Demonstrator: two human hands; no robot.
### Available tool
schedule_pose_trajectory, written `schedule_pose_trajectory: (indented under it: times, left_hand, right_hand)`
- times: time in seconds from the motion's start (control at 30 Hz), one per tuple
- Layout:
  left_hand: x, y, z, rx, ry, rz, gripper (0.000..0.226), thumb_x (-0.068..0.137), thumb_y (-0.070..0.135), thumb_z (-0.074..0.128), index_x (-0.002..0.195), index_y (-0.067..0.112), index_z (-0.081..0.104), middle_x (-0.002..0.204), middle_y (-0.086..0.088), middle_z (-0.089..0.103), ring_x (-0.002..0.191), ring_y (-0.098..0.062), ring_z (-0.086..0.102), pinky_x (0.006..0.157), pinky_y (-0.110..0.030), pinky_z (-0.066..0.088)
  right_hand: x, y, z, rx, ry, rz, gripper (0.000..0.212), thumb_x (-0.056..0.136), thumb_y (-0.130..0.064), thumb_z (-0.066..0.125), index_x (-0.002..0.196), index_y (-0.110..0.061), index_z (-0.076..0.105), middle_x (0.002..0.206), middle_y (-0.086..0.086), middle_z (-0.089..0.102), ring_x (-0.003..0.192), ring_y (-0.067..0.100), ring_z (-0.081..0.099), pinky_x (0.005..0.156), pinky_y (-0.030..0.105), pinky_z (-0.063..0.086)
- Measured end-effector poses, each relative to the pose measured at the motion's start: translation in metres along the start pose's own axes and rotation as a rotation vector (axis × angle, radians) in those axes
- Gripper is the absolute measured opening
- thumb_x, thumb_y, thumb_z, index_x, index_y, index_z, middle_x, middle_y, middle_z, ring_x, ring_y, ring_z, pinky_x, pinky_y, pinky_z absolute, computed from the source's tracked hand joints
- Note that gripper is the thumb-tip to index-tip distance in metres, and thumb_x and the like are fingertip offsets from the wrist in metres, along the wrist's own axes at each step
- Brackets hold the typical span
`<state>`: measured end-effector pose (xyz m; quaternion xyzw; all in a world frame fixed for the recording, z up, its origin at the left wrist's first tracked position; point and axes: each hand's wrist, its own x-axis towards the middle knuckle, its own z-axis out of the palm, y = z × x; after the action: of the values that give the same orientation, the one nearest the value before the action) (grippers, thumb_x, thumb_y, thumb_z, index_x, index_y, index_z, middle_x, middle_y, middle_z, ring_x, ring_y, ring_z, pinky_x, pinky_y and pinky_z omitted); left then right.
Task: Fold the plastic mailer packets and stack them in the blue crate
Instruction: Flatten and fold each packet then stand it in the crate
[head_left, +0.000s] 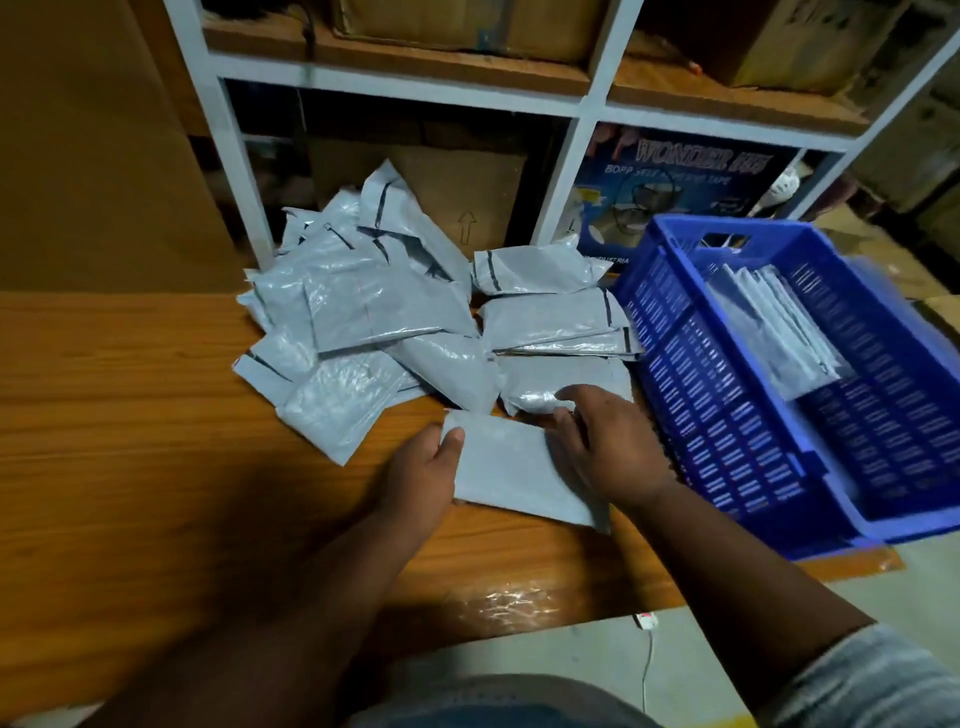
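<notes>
A grey plastic mailer packet (511, 470) lies flat on the wooden table (130, 415) in front of me. My left hand (423, 475) grips its left edge, thumb on top. My right hand (605, 441) rests on its right end, fingers curled over the edge. Behind it spreads a loose pile of grey mailer packets (363, 306), several with dark strips. The blue crate (737, 415) stands at the right, tilted, with a few folded packets (779, 327) leaning inside it.
A white metal rack (587, 104) with cardboard boxes rises behind the table. A blue printed tape carton (675, 182) sits on its lower shelf. A brown board (88, 145) leans at the left. A thin white cable (647, 670) hangs past the table's near edge.
</notes>
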<state>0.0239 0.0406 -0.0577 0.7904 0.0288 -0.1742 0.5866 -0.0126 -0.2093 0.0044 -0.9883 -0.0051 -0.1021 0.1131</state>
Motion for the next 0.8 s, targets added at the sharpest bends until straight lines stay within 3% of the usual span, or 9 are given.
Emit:
schedule_pose_trajectory:
  times: [0.13, 0.2, 0.23, 0.33, 0.43, 0.5, 0.63, 0.7, 0.8]
  left_hand:
    - [-0.032, -0.01, 0.008, -0.061, 0.118, -0.241, 0.035, 0.111, 0.049, 0.05, 0.127, 0.022, 0.066, 0.101, -0.009, 0.074, 0.075, -0.03, 0.078, 0.047, -0.029, 0.054]
    - [-0.049, -0.011, 0.012, 0.053, 0.138, -0.319, 0.034, 0.111, 0.049, 0.05, 0.125, 0.021, 0.064, 0.106, -0.009, 0.071, 0.082, -0.031, 0.075, 0.046, -0.028, 0.054]
    - [-0.056, -0.012, 0.013, 0.197, 0.136, -0.313, 0.034, 0.111, 0.049, 0.051, 0.121, 0.02, 0.064, 0.107, -0.009, 0.069, 0.089, -0.03, 0.073, 0.051, -0.032, 0.057]
    - [-0.077, -0.025, 0.012, 0.604, 0.163, -0.158, 0.041, 0.107, 0.05, 0.048, 0.107, 0.015, 0.07, 0.103, -0.01, 0.073, 0.095, -0.034, 0.07, 0.083, -0.052, 0.06]
    - [-0.098, -0.032, 0.018, 0.751, 0.268, -0.048, 0.038, 0.11, 0.05, 0.045, 0.094, 0.021, 0.062, 0.089, 0.0, 0.067, 0.08, -0.021, 0.065, 0.077, -0.043, 0.059]
    - [-0.109, -0.032, 0.024, 0.844, 0.341, 0.192, 0.03, 0.111, 0.048, 0.045, 0.097, 0.023, 0.057, 0.09, 0.0, 0.062, 0.08, -0.017, 0.059, 0.071, -0.036, 0.053]
    - [-0.106, -0.035, 0.04, 1.002, 0.311, 0.673, 0.045, 0.108, 0.037, 0.051, 0.137, 0.004, 0.06, 0.133, -0.019, 0.061, 0.121, -0.036, 0.059, 0.102, -0.048, 0.054]
    - [-0.097, -0.037, 0.046, 1.024, 0.262, 0.675, 0.055, 0.11, 0.036, 0.049, 0.15, 0.0, 0.053, 0.15, -0.022, 0.055, 0.141, -0.038, 0.052, 0.118, -0.05, 0.045]
    - [-0.091, -0.046, 0.047, 1.115, 0.138, 0.477, 0.067, 0.108, 0.046, 0.035, 0.162, 0.006, 0.041, 0.168, -0.017, 0.039, 0.156, -0.036, 0.036, 0.127, -0.056, 0.032]
  right_hand:
    - [-0.013, -0.01, 0.018, 0.128, 0.006, -0.238, 0.028, 0.107, -0.04, 0.052, 0.114, -0.02, 0.07, 0.106, 0.002, 0.067, 0.098, 0.025, 0.06, 0.084, 0.046, 0.051]
    - [-0.032, -0.013, 0.036, 0.105, -0.105, -0.333, 0.04, 0.11, -0.046, 0.048, 0.134, -0.018, 0.065, 0.136, 0.007, 0.064, 0.127, 0.028, 0.056, 0.105, 0.048, 0.047]
    - [-0.046, -0.015, 0.049, 0.043, -0.208, -0.362, 0.053, 0.112, -0.052, 0.04, 0.151, -0.02, 0.054, 0.159, 0.008, 0.05, 0.148, 0.028, 0.042, 0.119, 0.05, 0.037]
    - [-0.086, -0.013, 0.079, -0.068, -0.353, -0.362, 0.067, 0.114, -0.059, 0.017, 0.171, -0.026, 0.015, 0.18, 0.004, 0.004, 0.166, 0.022, -0.002, 0.132, 0.055, 0.007]
    - [-0.101, -0.001, 0.082, -0.094, -0.34, -0.4, 0.067, 0.114, -0.06, 0.016, 0.172, -0.027, 0.014, 0.18, 0.004, 0.002, 0.166, 0.023, -0.004, 0.131, 0.058, 0.006]
    - [-0.102, 0.006, 0.078, -0.109, -0.35, -0.4, 0.067, 0.113, -0.062, 0.014, 0.172, -0.029, 0.012, 0.18, 0.003, 0.0, 0.166, 0.023, -0.006, 0.131, 0.059, 0.005]
    - [-0.097, 0.003, 0.076, -0.092, -0.36, -0.357, 0.068, 0.111, -0.064, 0.009, 0.171, -0.032, 0.01, 0.18, 0.002, -0.002, 0.166, 0.024, -0.008, 0.131, 0.058, 0.0]
    - [-0.092, 0.001, 0.075, -0.075, -0.363, -0.322, 0.068, 0.111, -0.063, 0.007, 0.171, -0.032, 0.01, 0.18, 0.003, -0.001, 0.166, 0.024, -0.009, 0.132, 0.057, -0.002]
    - [-0.09, -0.004, 0.071, -0.079, -0.377, -0.282, 0.067, 0.112, -0.059, 0.009, 0.171, -0.029, 0.009, 0.18, 0.004, -0.002, 0.165, 0.024, -0.011, 0.131, 0.057, -0.005]
